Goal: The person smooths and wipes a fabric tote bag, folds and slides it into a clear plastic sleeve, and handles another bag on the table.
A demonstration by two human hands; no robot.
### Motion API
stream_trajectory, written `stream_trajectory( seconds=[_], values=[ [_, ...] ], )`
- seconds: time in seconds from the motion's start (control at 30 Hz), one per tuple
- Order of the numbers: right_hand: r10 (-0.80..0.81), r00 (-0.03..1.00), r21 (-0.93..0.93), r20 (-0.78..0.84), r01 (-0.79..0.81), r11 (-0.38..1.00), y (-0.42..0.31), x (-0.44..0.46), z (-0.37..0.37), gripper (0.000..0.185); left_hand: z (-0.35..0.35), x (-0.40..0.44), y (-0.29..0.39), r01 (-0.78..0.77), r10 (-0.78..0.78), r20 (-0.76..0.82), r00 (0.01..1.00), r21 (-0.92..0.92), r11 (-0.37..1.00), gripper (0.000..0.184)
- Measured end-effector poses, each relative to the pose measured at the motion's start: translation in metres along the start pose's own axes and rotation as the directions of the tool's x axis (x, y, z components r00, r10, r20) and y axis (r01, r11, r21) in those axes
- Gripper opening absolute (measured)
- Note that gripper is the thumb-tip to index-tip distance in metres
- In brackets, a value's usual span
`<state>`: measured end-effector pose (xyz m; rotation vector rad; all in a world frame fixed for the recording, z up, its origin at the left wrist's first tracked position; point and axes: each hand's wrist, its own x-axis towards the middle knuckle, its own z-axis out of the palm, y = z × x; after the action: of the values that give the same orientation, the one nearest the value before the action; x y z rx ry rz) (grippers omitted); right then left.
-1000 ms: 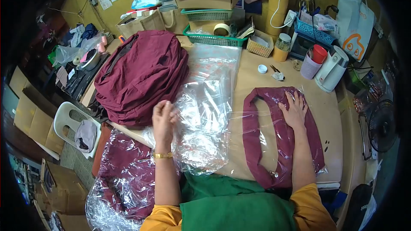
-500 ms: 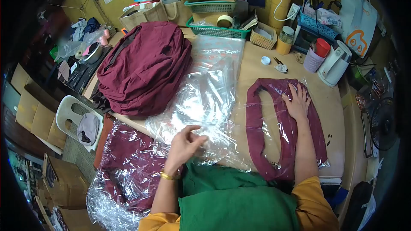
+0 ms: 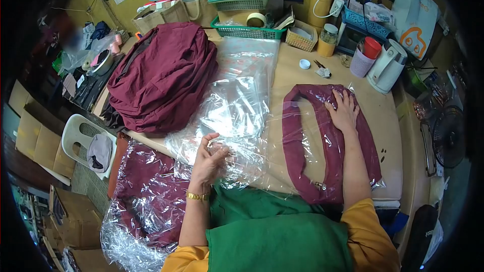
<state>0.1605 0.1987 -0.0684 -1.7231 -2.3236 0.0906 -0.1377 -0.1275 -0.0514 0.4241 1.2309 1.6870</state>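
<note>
My right hand (image 3: 344, 112) lies flat, fingers spread, on the upper part of a maroon folded garment (image 3: 296, 158) inside a clear plastic bag. The garment forms a long loop with a gap in its middle, and a small metal piece shows near its lower end. My left hand (image 3: 207, 160), with a gold watch at the wrist, hovers by the lower edge of a stack of clear plastic bags (image 3: 237, 103). Its thumb and forefinger are apart and the other fingers are partly curled. I see nothing gripped in it.
A pile of maroon fabric (image 3: 164, 78) lies at the table's left. More bagged maroon pieces (image 3: 154, 191) sit at lower left, beside a white chair (image 3: 75, 136). Green baskets (image 3: 247, 31), a lilac cup (image 3: 360, 63) and a white kettle (image 3: 388, 68) line the back.
My left hand has turned more upright and shifted slightly left, its fingers still apart. My right hand stays on the bagged garment. The whole view has shifted slightly.
</note>
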Motion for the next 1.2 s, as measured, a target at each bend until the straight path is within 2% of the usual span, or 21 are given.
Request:
stream_trajectory(
  seconds=[0.13,0.2,0.23,0.27,0.33,0.37,0.4,0.47,0.5,0.57,0.6,0.67,0.73,0.77,0.8,0.87,0.93,1.0,1.07,1.13,1.2],
  values=[
    [0.02,1.0,0.0,0.007,-0.02,1.0,-0.002,0.002,-0.002,0.067,-0.016,-0.003,0.006,-0.108,0.12,-0.048,0.992,0.201,0.974,0.06],
    [0.032,0.999,0.001,0.008,-0.032,0.999,-0.001,0.002,-0.002,0.067,-0.032,0.005,0.006,-0.401,0.454,-0.131,0.881,0.303,0.865,0.058],
    [0.037,0.999,0.001,0.005,-0.037,0.999,0.0,0.004,-0.002,0.066,-0.028,0.001,0.005,-0.392,0.446,-0.235,0.864,0.244,0.887,0.056],
    [0.039,0.999,0.002,0.004,-0.039,0.999,0.0,0.004,-0.001,0.066,-0.024,-0.007,0.004,-0.391,0.446,-0.237,0.863,0.246,0.887,0.056],
    [0.042,0.999,0.001,0.003,-0.042,0.999,-0.001,0.005,-0.001,0.066,0.001,-0.027,0.012,-0.083,0.154,-0.258,0.954,0.269,0.96,0.056],
    [0.044,0.999,-0.006,0.006,-0.044,0.999,-0.001,0.005,-0.001,0.066,0.015,-0.034,0.013,-0.098,0.175,-0.184,0.967,0.365,0.926,0.054],
    [0.041,0.999,-0.007,0.009,-0.041,0.999,0.0,0.005,-0.001,0.066,0.003,-0.022,-0.015,-0.297,0.391,-0.084,0.917,0.51,0.807,0.056],
    [0.032,0.999,-0.009,-0.002,-0.032,0.999,0.001,0.004,0.0,0.066,0.013,-0.025,-0.01,-0.233,0.269,-0.05,0.962,0.37,0.899,0.039],
    [0.03,1.0,-0.008,-0.001,-0.03,1.0,0.0,0.004,0.001,0.066,0.005,-0.023,-0.012,-0.232,0.27,-0.053,0.961,0.371,0.899,0.039],
    [0.024,1.0,-0.012,-0.007,-0.024,1.0,0.002,0.005,0.001,0.065,-0.023,-0.015,-0.014,-0.117,0.112,-0.119,0.987,-0.034,0.993,0.017],
    [0.027,1.0,-0.012,-0.009,-0.027,1.0,0.003,0.005,0.001,0.065,-0.028,-0.017,-0.008,-0.116,0.112,-0.116,0.987,-0.035,0.993,0.017],
    [0.026,1.0,0.005,-0.013,-0.026,1.0,0.003,0.005,0.002,0.066,-0.035,-0.022,0.005,-0.292,0.293,-0.201,0.935,0.037,0.956,0.01],
    [0.035,0.999,-0.003,-0.014,-0.035,0.999,0.003,0.006,0.003,0.066,-0.044,-0.018,0.019,-0.458,0.606,-0.22,0.764,0.476,0.751,0.01],
    [0.036,0.999,-0.014,-0.013,-0.036,0.999,0.004,0.007,0.004,0.066,-0.041,-0.02,0.026,-0.43,0.706,-0.26,0.659,0.639,0.637,0.01],
    [0.052,0.999,-0.02,-0.014,-0.053,0.998,0.003,0.007,0.004,0.066,-0.027,-0.022,0.036,-0.422,0.758,-0.201,0.621,0.728,0.539,0.012],
    [0.054,0.998,-0.015,-0.013,-0.054,0.998,0.0,0.006,0.002,0.067,0.023,-0.025,0.044,-0.511,0.753,0.004,0.658,0.736,0.443,0.026],
    [0.067,0.998,-0.014,-0.019,-0.067,0.998,0.0,0.006,0.002,0.068,0.079,-0.032,0.034,-0.621,0.624,0.364,0.691,0.741,0.255,0.049],
    [0.062,0.998,-0.011,-0.013,-0.062,0.998,0.002,0.007,0.003,0.068,0.114,-0.024,0.013,-0.577,0.39,0.566,0.726,0.81,-0.102,0.071],
    [0.076,0.997,0.006,-0.005,-0.076,0.997,0.015,0.015,0.002,0.068,0.087,0.015,-0.031,-0.349,0.287,0.43,0.856,0.89,-0.293,0.079],
    [0.065,0.983,0.165,0.172,-0.094,0.982,0.025,0.029,-0.003,0.068,0.075,0.023,-0.026,-0.277,0.2,0.333,0.922,0.925,-0.26,0.079],
    [0.01,0.976,0.183,0.219,-0.052,0.982,0.029,0.02,-0.022,0.07,0.072,0.019,-0.021,-0.292,0.155,0.34,0.927,0.918,-0.269,0.078]
  ],
)
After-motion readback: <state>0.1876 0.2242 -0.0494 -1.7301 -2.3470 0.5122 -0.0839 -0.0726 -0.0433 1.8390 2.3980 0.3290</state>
